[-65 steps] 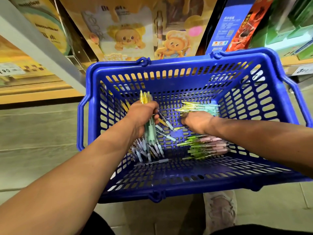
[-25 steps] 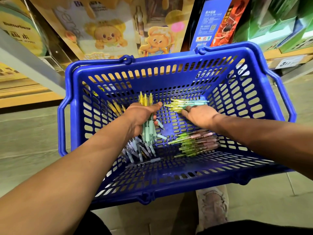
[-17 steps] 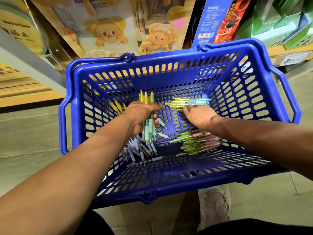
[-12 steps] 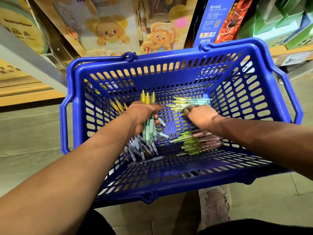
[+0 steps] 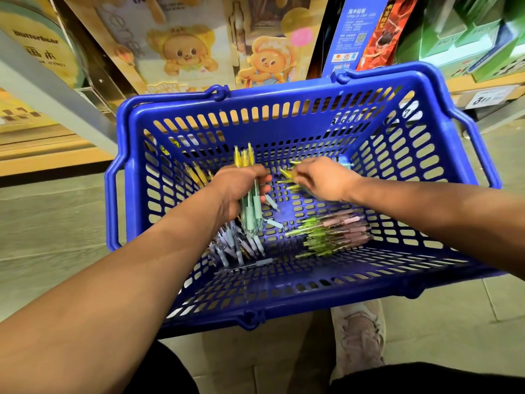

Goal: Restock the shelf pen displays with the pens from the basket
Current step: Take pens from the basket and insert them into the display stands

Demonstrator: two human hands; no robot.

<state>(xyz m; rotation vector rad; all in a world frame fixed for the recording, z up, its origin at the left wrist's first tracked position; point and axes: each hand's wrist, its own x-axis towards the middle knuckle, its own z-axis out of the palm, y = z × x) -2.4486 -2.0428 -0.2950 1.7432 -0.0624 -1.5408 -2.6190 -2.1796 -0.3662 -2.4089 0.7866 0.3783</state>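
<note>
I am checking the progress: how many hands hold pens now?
2. The left hand grips a bundle of yellow-and-mint plastic pens upright; the right hand pinches yellow plastic pens beside it, inside the blue plastic basket.

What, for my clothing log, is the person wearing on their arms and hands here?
Nothing shows on them. The left forearm and right forearm are bare right to the picture's edge, with no sleeves. The left hand and right hand have no gloves, and no watch, bracelet or ring is visible on the sides facing the camera.
</note>
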